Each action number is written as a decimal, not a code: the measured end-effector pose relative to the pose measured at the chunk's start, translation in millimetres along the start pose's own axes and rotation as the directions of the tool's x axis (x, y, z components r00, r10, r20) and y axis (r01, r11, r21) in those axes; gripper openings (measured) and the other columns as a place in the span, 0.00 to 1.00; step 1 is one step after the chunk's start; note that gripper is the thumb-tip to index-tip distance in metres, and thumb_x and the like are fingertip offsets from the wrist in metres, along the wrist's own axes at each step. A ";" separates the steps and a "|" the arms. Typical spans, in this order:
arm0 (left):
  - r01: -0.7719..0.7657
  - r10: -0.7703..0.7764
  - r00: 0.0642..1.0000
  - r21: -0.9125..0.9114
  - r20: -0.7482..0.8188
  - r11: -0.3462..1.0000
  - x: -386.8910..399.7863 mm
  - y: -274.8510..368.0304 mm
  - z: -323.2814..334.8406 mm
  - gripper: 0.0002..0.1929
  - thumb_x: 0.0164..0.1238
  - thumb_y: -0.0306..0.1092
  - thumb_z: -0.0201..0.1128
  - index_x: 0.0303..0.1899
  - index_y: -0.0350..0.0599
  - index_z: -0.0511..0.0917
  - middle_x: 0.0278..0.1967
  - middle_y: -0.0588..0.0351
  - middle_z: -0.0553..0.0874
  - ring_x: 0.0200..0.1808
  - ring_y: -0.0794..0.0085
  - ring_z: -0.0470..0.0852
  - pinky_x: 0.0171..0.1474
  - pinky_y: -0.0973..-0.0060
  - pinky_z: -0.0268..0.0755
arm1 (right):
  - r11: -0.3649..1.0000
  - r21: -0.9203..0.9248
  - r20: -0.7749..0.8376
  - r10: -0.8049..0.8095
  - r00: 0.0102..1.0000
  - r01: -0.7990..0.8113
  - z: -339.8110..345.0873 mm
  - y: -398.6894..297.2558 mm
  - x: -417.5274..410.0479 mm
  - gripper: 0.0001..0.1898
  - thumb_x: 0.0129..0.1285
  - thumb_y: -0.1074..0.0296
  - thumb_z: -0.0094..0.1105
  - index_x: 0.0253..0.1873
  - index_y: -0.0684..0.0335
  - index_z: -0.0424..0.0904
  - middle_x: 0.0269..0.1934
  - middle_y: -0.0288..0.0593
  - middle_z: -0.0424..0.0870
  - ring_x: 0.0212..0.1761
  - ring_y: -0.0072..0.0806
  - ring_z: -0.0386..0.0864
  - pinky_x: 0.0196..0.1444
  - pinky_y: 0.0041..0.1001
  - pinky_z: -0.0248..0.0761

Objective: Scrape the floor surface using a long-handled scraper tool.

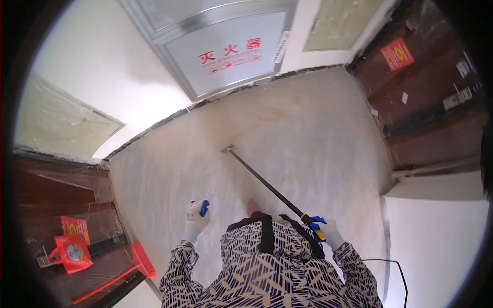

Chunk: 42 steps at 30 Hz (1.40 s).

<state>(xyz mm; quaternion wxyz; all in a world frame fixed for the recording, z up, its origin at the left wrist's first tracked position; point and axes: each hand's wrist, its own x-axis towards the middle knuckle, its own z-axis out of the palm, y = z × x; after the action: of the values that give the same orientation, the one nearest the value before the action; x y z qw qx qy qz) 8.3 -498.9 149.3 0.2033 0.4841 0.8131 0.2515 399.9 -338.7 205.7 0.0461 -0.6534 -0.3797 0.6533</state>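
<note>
My right hand [325, 229], in a white work glove with a blue-coated palm, grips the yellow-and-black handle end of a long-handled scraper [265, 183]. Its black pole slants forward and left, and the small flat head [227, 148] meets the grey concrete floor [308, 146]. In a matching glove, my left hand [197, 213] hangs to the left of my body with its fingers curled in and no object visible in them. One foot [252, 207] shows below the hem of my patterned clothing.
Ahead, a metal-framed cabinet panel [231, 54] bears red writing. Film-covered brown doors stand left [57, 196] and right [423, 88]. A red broom [143, 260] leans by the left door, where a red bag [73, 252] hangs. A thin black cable [400, 269] runs at lower right.
</note>
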 end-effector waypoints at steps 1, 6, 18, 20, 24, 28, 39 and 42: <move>-0.009 0.009 0.999 0.007 -0.032 1.000 -2.2 4.4 -3.4 0.09 0.45 0.28 0.57 0.33 0.46 0.77 0.28 0.51 0.79 0.36 0.55 0.75 0.48 0.61 0.64 | 0.997 0.049 0.027 -0.064 0.998 0.063 -1.7 3.9 -4.9 0.14 0.49 0.72 0.59 0.43 0.69 0.79 0.24 0.36 0.78 0.20 0.21 0.72 0.20 0.20 0.64; -0.021 0.026 0.997 0.080 -0.066 0.997 -7.8 28.8 -7.1 0.10 0.45 0.26 0.57 0.34 0.45 0.77 0.26 0.52 0.79 0.34 0.56 0.76 0.47 0.62 0.64 | 0.963 0.270 -0.084 -0.002 0.996 0.024 -52.1 32.4 -26.0 0.15 0.48 0.69 0.59 0.40 0.71 0.78 0.18 0.44 0.76 0.12 0.28 0.72 0.13 0.23 0.65; -0.047 0.052 0.996 0.067 -0.071 0.997 -30.2 64.0 9.8 0.14 0.46 0.24 0.58 0.39 0.43 0.78 0.33 0.50 0.81 0.39 0.54 0.76 0.51 0.62 0.65 | 0.852 0.522 -0.119 0.106 0.987 -0.028 -94.1 112.7 -15.1 0.15 0.51 0.70 0.59 0.43 0.70 0.76 0.18 0.45 0.75 0.11 0.31 0.72 0.12 0.26 0.65; -0.058 0.065 0.992 0.068 -0.107 0.996 -27.2 56.5 8.9 0.14 0.45 0.24 0.59 0.39 0.43 0.78 0.33 0.51 0.81 0.40 0.55 0.76 0.50 0.63 0.66 | 0.883 0.468 -0.126 0.110 0.986 -0.039 -96.9 130.5 -1.1 0.13 0.49 0.71 0.59 0.41 0.69 0.77 0.17 0.46 0.75 0.09 0.32 0.70 0.11 0.27 0.63; -0.052 0.061 0.991 0.078 -0.116 0.996 -13.0 65.5 9.3 0.14 0.46 0.23 0.58 0.39 0.43 0.78 0.35 0.51 0.81 0.43 0.56 0.75 0.51 0.62 0.65 | 0.848 0.521 -0.194 0.227 0.955 -0.096 -106.8 126.9 -10.6 0.13 0.49 0.72 0.60 0.41 0.69 0.78 0.17 0.46 0.75 0.11 0.33 0.73 0.11 0.27 0.65; 0.021 -0.021 1.000 0.020 -0.021 1.000 8.1 100.9 16.2 0.15 0.47 0.23 0.58 0.40 0.42 0.78 0.37 0.51 0.81 0.46 0.54 0.74 0.54 0.61 0.63 | 0.836 0.546 -0.190 0.189 0.963 -0.056 -117.7 149.3 -11.8 0.10 0.52 0.71 0.59 0.39 0.66 0.80 0.19 0.45 0.77 0.13 0.33 0.75 0.15 0.28 0.70; -0.533 0.510 0.840 0.100 0.184 0.840 72.4 161.3 67.0 0.16 0.53 0.21 0.55 0.46 0.37 0.75 0.41 0.49 0.80 0.45 0.59 0.76 0.55 0.67 0.63 | 0.893 0.432 -0.262 0.261 0.929 -0.129 -109.0 143.3 -37.3 0.10 0.53 0.67 0.54 0.37 0.63 0.81 0.19 0.42 0.78 0.15 0.27 0.78 0.18 0.23 0.73; -0.493 0.475 0.854 0.036 0.214 0.869 92.4 152.2 67.5 0.17 0.52 0.19 0.54 0.47 0.36 0.74 0.41 0.50 0.79 0.44 0.62 0.76 0.52 0.70 0.65 | 0.980 0.155 -0.432 0.183 0.883 -0.127 -93.3 152.1 -35.1 0.16 0.51 0.59 0.55 0.37 0.66 0.80 0.28 0.54 0.81 0.29 0.40 0.81 0.33 0.31 0.74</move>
<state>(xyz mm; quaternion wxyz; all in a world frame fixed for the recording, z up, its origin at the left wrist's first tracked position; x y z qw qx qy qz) 109.8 -340.8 180.1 0.1914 0.7042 0.6512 0.2083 554.1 -425.1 163.0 0.1190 -0.8095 -0.2648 0.5103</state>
